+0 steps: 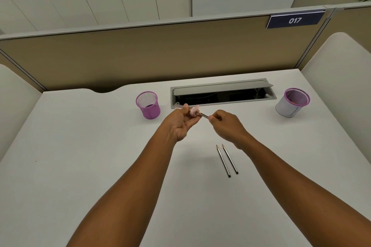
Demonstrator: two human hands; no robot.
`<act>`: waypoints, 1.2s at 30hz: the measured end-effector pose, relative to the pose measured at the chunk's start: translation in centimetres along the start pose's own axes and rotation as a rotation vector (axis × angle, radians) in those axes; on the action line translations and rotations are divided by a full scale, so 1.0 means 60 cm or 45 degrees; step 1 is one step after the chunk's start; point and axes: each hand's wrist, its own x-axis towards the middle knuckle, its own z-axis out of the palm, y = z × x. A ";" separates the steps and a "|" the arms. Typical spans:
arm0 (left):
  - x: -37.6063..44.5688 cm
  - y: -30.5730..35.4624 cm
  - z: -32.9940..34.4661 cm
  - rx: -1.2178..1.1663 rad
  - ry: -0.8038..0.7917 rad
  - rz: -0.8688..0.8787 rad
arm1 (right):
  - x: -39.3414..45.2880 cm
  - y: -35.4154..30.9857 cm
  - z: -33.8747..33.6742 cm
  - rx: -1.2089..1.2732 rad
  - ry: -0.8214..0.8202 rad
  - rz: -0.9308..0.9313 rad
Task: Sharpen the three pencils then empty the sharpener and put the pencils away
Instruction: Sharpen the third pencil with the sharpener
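Note:
My left hand (181, 124) grips a small pink sharpener (194, 111) with a clear container, held above the white desk (80, 146). A dark pencil (204, 115) is stuck into the sharpener, and my right hand (225, 126) pinches its other end. Most of that pencil is hidden by my fingers. Two more dark pencils (227, 160) lie side by side on the desk just below my right hand, sharp tips pointing away from me.
A purple mesh cup (148, 104) stands left of my hands. A second purple mesh cup (293, 102) with a white wrap stands at the far right. An open grey cable tray (221, 93) is set into the desk behind my hands. Partition walls surround the desk.

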 end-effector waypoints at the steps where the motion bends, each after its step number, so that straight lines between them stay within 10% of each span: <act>1: -0.001 -0.001 0.001 0.002 0.000 0.002 | 0.001 0.002 0.001 -0.024 0.023 -0.030; 11: -0.008 -0.009 0.008 0.031 -0.073 -0.020 | 0.010 0.001 0.014 -0.409 0.210 -0.246; 18: -0.003 -0.011 0.009 0.073 -0.097 -0.018 | 0.015 -0.039 -0.013 0.413 -0.190 0.546; 27: -0.004 0.001 0.017 0.043 0.011 -0.017 | 0.004 0.003 0.025 -0.693 0.444 -0.583; 31: -0.003 0.003 0.016 0.022 0.013 -0.025 | 0.004 0.004 0.029 -0.803 0.601 -0.742; 36: -0.007 0.003 0.022 0.040 -0.007 -0.021 | 0.008 -0.036 0.021 -0.547 0.269 -0.099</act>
